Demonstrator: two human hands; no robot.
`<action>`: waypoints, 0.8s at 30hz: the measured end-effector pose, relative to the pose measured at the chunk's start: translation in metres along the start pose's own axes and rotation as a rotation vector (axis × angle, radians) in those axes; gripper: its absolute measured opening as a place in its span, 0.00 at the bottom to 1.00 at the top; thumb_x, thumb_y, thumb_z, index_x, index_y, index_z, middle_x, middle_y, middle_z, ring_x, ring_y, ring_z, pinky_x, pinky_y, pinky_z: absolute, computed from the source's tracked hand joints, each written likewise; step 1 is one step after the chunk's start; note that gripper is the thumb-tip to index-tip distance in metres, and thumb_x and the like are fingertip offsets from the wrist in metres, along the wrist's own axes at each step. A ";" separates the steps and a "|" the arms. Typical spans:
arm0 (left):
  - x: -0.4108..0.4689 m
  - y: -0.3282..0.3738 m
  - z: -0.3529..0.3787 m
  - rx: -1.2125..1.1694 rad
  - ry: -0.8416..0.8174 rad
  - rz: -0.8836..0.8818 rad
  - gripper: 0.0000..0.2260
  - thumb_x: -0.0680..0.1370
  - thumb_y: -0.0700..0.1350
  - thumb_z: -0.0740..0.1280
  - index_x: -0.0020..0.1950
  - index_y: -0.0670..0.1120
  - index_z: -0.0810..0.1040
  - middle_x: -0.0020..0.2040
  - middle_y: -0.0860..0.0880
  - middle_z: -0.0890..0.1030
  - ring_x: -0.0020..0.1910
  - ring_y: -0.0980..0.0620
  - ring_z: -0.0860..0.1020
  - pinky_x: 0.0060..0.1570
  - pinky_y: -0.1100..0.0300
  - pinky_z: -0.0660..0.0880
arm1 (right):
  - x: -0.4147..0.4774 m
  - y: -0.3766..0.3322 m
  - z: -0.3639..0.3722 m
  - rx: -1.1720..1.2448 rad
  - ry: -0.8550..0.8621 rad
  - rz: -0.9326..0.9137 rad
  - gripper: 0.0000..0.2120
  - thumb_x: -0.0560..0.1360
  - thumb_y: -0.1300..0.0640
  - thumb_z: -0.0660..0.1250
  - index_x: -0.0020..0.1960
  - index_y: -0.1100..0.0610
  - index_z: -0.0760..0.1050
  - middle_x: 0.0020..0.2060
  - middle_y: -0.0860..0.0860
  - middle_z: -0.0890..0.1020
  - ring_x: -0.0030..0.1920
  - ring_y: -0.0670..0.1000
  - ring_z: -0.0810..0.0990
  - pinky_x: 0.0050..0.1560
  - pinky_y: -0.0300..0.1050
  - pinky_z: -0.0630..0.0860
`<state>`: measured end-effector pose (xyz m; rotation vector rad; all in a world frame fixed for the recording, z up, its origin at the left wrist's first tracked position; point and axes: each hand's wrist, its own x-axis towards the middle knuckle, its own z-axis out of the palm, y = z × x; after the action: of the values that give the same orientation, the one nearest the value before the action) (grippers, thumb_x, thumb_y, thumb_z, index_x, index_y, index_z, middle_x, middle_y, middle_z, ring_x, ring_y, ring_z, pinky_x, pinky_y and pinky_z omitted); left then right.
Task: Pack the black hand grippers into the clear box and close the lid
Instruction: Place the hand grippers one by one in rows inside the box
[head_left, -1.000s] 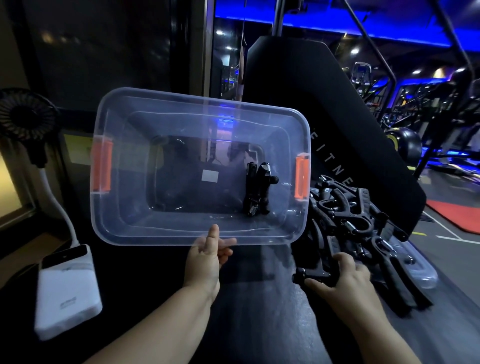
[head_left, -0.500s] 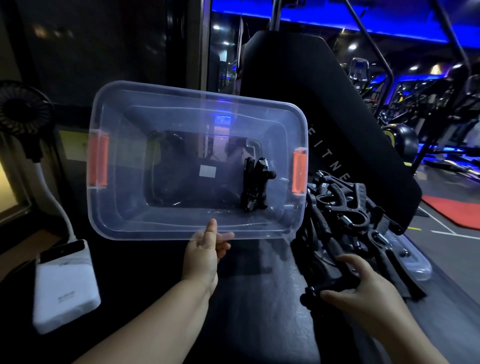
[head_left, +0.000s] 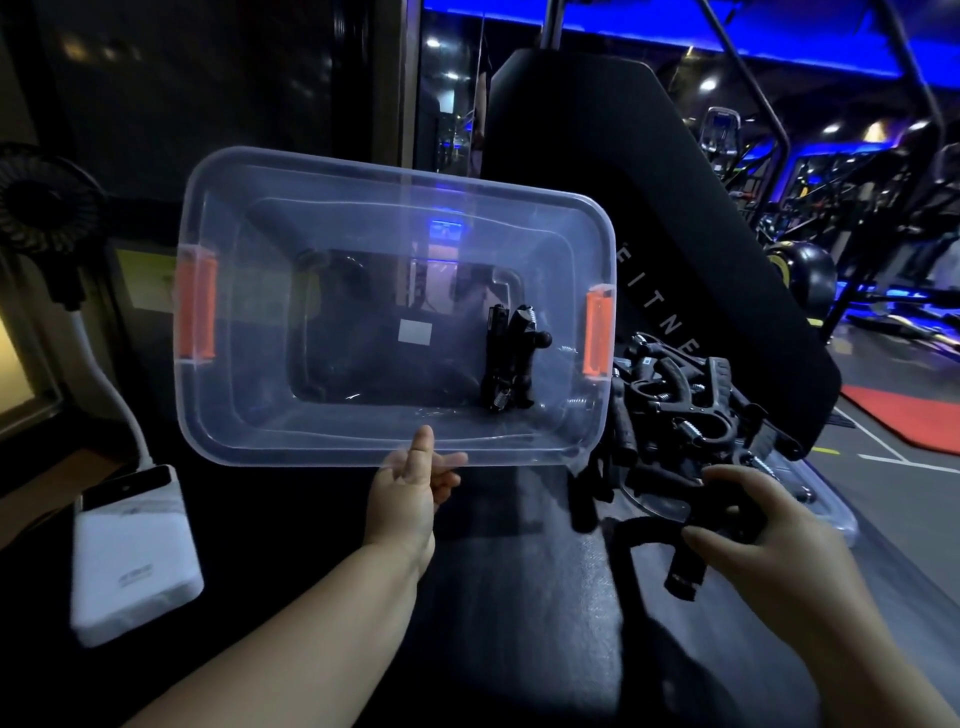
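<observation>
- Our right hand (head_left: 763, 530) grips one black spring hand gripper (head_left: 655, 531) near the counter's (head_left: 519, 597) right edge. The fingers (head_left: 698, 535) are curled round one handle, and the other handle points leftward.
- The clear plastic box (head_left: 311, 448) lies left of and beyond that hand, tipped so its open mouth faces us. Our left hand (head_left: 402, 499) pinches its near rim.
- Inside, the packed grippers (head_left: 511, 358) sit upright at the floor's right end; we cannot tell whether there are one or two.
- The heap of black grippers (head_left: 691, 410) rests on the clear lid (head_left: 826, 512), just right of the box.
- We judge the next move to be a short carry left, into the mouth.
</observation>
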<state>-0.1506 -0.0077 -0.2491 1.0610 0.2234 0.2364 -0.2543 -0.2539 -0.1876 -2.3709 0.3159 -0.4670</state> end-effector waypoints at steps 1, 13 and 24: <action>0.000 0.000 0.000 0.000 0.000 -0.001 0.13 0.79 0.52 0.62 0.38 0.46 0.71 0.32 0.50 0.84 0.30 0.56 0.76 0.37 0.63 0.73 | 0.001 -0.002 -0.001 0.013 0.011 -0.008 0.23 0.67 0.59 0.76 0.58 0.44 0.75 0.40 0.42 0.81 0.39 0.42 0.79 0.35 0.36 0.71; 0.001 -0.001 -0.002 -0.004 0.003 0.004 0.12 0.79 0.51 0.62 0.40 0.46 0.70 0.32 0.50 0.84 0.29 0.59 0.77 0.33 0.67 0.74 | 0.010 -0.031 0.007 -0.005 -0.051 -0.086 0.09 0.69 0.55 0.72 0.46 0.45 0.77 0.28 0.45 0.81 0.24 0.48 0.79 0.26 0.48 0.78; 0.001 -0.005 -0.002 0.020 -0.035 0.018 0.12 0.80 0.53 0.61 0.41 0.48 0.72 0.32 0.53 0.84 0.27 0.61 0.76 0.38 0.64 0.72 | 0.009 -0.059 0.027 -0.219 -0.185 -0.173 0.08 0.70 0.49 0.64 0.46 0.52 0.74 0.37 0.49 0.80 0.42 0.53 0.79 0.38 0.47 0.74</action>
<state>-0.1501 -0.0079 -0.2545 1.0864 0.1848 0.2325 -0.2293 -0.1976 -0.1642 -2.6462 0.0803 -0.3014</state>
